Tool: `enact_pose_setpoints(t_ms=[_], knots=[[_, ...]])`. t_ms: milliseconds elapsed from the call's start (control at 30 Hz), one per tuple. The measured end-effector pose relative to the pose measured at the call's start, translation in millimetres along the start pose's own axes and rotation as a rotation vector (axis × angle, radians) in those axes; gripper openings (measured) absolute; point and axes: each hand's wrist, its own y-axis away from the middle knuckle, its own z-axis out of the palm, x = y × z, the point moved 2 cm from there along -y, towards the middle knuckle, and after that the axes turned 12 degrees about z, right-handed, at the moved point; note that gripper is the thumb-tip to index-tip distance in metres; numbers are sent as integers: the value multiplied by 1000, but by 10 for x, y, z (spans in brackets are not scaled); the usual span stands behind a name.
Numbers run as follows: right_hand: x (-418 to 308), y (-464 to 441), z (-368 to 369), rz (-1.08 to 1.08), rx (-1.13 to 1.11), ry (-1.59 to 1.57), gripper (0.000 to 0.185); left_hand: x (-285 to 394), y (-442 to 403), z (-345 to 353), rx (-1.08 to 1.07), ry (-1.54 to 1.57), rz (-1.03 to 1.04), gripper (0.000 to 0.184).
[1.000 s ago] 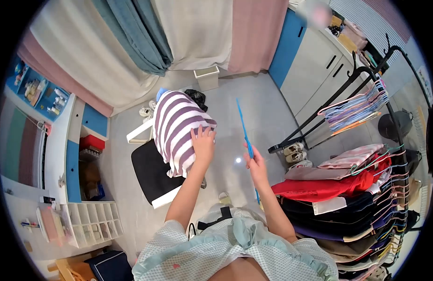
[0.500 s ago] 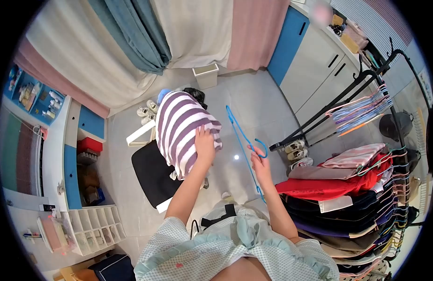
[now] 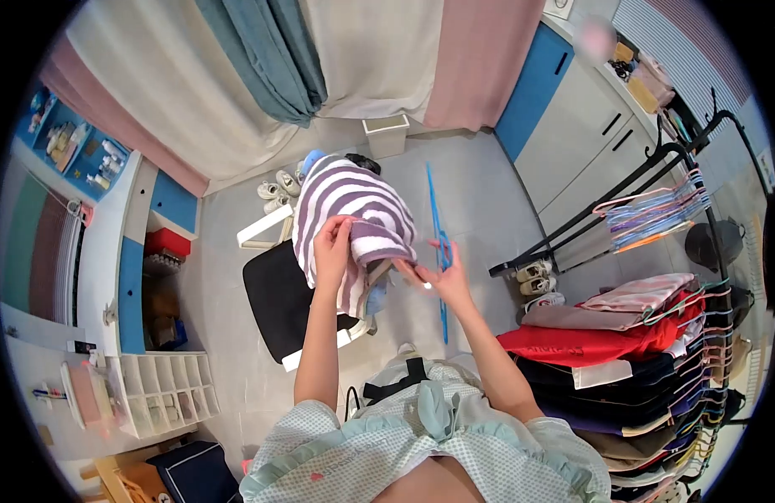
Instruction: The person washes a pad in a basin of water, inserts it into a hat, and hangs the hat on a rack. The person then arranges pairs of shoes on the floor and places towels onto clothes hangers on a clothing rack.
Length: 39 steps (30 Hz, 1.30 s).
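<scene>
A fuzzy purple-and-white striped cloth [image 3: 341,189] lies bunched over a chair with a black seat [image 3: 274,281]; whether it is a garment or a towel I cannot tell. My left hand [image 3: 331,251] pinches its near edge. On the right, my right hand [image 3: 449,281] has its fingers curled round a blue clothes hanger [image 3: 434,197], seen nearly edge-on and upright in the view. The fingertips of this hand reach close to the cloth's right edge; whether they touch it is unclear. Other fabric shows beneath the striped cloth's lower edge.
To the right stands a black clothes rack [image 3: 605,210] with many garments, among them a red one [image 3: 564,342], and a bundle of spare hangers [image 3: 656,214]. Shoes [image 3: 278,191] lie behind the chair. A white bin [image 3: 386,136] stands by the curtains. White cubbyholes [image 3: 165,390] are at left.
My left hand has moved left and now lifts the cloth's edge. The right hand has come left and up toward the cloth, turning the hanger nearly edge-on. The view has shifted slightly.
</scene>
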Motion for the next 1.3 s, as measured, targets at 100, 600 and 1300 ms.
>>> enact_pose_setpoints(t_ms=[100,600,1300], knots=[[106,-128,240,-41,-116,17,43,-41,47,-93,39,46,-66,16],[-899,-101,97,-279,-77,-307,29,513,190,695,-711,-649,205,68],[-480,167,334,-187,-27,-88,18,602,63,-707,570,555,-24,51]])
